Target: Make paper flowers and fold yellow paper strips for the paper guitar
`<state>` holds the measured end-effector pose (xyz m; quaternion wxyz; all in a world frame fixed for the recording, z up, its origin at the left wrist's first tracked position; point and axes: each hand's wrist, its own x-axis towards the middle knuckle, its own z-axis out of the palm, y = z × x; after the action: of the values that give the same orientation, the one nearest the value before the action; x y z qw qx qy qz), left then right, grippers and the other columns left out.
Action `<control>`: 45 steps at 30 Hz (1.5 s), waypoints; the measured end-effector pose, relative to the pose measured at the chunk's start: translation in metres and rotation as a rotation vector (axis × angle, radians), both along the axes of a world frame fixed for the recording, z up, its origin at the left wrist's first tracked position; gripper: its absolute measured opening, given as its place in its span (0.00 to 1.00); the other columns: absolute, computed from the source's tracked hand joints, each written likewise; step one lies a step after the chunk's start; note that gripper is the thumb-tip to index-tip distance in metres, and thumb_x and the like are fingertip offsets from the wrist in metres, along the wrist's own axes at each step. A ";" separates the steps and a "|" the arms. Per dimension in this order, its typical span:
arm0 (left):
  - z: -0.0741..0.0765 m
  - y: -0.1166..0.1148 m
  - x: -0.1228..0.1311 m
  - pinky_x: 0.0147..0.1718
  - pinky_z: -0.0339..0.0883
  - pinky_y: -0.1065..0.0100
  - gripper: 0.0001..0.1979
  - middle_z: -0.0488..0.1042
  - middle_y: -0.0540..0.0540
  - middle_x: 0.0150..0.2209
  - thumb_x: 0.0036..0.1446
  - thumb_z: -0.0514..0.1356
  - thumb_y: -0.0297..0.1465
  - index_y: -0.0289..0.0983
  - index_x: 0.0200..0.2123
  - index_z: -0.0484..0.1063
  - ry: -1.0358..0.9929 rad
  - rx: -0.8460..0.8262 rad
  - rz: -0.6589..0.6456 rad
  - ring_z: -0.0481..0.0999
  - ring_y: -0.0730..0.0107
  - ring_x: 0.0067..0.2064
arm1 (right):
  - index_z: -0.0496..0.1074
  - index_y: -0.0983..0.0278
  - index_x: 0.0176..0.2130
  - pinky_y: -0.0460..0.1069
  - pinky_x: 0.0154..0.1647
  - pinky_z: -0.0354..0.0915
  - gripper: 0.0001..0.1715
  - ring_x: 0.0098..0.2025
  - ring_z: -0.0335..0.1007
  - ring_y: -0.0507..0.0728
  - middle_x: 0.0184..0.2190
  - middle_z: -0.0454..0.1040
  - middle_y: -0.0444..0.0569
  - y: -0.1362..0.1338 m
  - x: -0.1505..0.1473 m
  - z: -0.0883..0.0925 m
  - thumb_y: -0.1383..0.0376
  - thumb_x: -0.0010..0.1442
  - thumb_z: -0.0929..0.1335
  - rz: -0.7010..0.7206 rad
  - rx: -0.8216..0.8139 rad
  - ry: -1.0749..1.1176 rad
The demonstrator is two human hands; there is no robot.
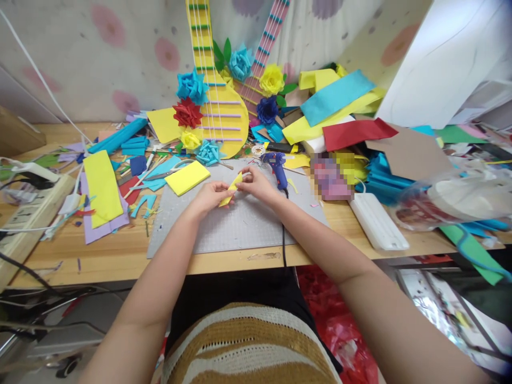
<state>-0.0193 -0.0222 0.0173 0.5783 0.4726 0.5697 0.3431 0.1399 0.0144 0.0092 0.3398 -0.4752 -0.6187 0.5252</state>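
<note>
Over the grey cutting mat point(240, 229), my two hands hold a small narrow strip of yellow paper point(231, 196) between them. My left hand point(212, 197) pinches its lower end, while the fingers of my right hand point(255, 184) grip the upper end. The strip slants up to the right. Just behind my left hand lies a folded yellow paper sheet point(187, 177). A blue hot glue gun point(277, 166) rests beyond my right hand, its black cord running down across the mat.
A yellow paper guitar point(224, 117) with paper flowers leans at the back beside a pink one point(272, 37). Coloured paper sheets point(338, 98) pile up at the right, near a white power strip point(378, 221). Paper scraps point(146, 205) cover the left side.
</note>
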 end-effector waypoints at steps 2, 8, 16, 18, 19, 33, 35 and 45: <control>0.005 -0.001 -0.005 0.29 0.69 0.69 0.14 0.76 0.45 0.28 0.38 0.69 0.33 0.33 0.30 0.73 -0.060 -0.095 -0.063 0.76 0.70 0.30 | 0.60 0.61 0.40 0.47 0.29 0.65 0.18 0.25 0.69 0.50 0.21 0.68 0.37 -0.001 -0.002 0.007 0.71 0.49 0.68 0.011 -0.075 0.001; 0.003 0.000 -0.009 0.30 0.68 0.69 0.15 0.77 0.44 0.27 0.33 0.71 0.30 0.31 0.28 0.75 -0.089 -0.129 -0.069 0.76 0.69 0.30 | 0.60 0.62 0.38 0.46 0.29 0.67 0.16 0.23 0.69 0.49 0.20 0.69 0.38 -0.001 -0.011 0.012 0.71 0.51 0.68 -0.063 -0.151 0.074; 0.007 -0.007 -0.005 0.28 0.64 0.71 0.14 0.77 0.44 0.24 0.36 0.69 0.32 0.30 0.28 0.76 0.065 -0.067 -0.093 0.73 0.71 0.26 | 0.59 0.61 0.37 0.43 0.27 0.64 0.18 0.21 0.68 0.47 0.19 0.68 0.34 -0.003 -0.012 -0.014 0.69 0.48 0.70 -0.115 -0.023 0.127; 0.008 -0.007 -0.005 0.27 0.63 0.72 0.12 0.77 0.44 0.24 0.37 0.69 0.30 0.31 0.28 0.76 0.090 -0.073 -0.119 0.73 0.73 0.26 | 0.60 0.61 0.37 0.44 0.27 0.64 0.18 0.22 0.68 0.48 0.19 0.68 0.34 -0.003 -0.012 -0.018 0.68 0.48 0.70 -0.129 0.020 0.106; 0.007 -0.007 -0.006 0.26 0.62 0.72 0.11 0.77 0.45 0.23 0.37 0.68 0.30 0.31 0.28 0.77 0.102 -0.073 -0.134 0.72 0.73 0.25 | 0.60 0.61 0.37 0.44 0.28 0.65 0.17 0.22 0.69 0.48 0.19 0.69 0.34 -0.003 -0.012 -0.019 0.68 0.49 0.70 -0.138 0.037 0.093; -0.003 -0.005 0.002 0.30 0.68 0.71 0.14 0.78 0.43 0.27 0.36 0.69 0.34 0.32 0.26 0.75 -0.077 -0.046 0.093 0.77 0.69 0.29 | 0.61 0.61 0.38 0.45 0.29 0.62 0.18 0.25 0.68 0.49 0.22 0.69 0.37 -0.001 -0.017 -0.023 0.63 0.48 0.70 -0.114 0.038 0.164; -0.003 -0.005 0.002 0.30 0.68 0.71 0.14 0.78 0.44 0.26 0.36 0.69 0.35 0.32 0.27 0.74 -0.093 -0.028 0.108 0.77 0.69 0.29 | 0.63 0.63 0.36 0.45 0.29 0.61 0.17 0.25 0.66 0.48 0.23 0.69 0.38 -0.002 -0.017 -0.020 0.61 0.47 0.70 -0.070 0.000 0.184; -0.012 -0.007 0.004 0.29 0.67 0.69 0.16 0.77 0.46 0.23 0.35 0.68 0.38 0.33 0.25 0.72 -0.075 0.073 0.104 0.76 0.69 0.26 | 0.68 0.65 0.22 0.45 0.26 0.54 0.17 0.22 0.55 0.46 0.19 0.64 0.39 -0.009 -0.012 -0.007 0.54 0.41 0.72 -0.082 -0.008 0.182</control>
<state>-0.0157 -0.0289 0.0056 0.5630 0.4501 0.5585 0.4105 0.1283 0.0054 0.0018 0.4140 -0.4518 -0.5633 0.5542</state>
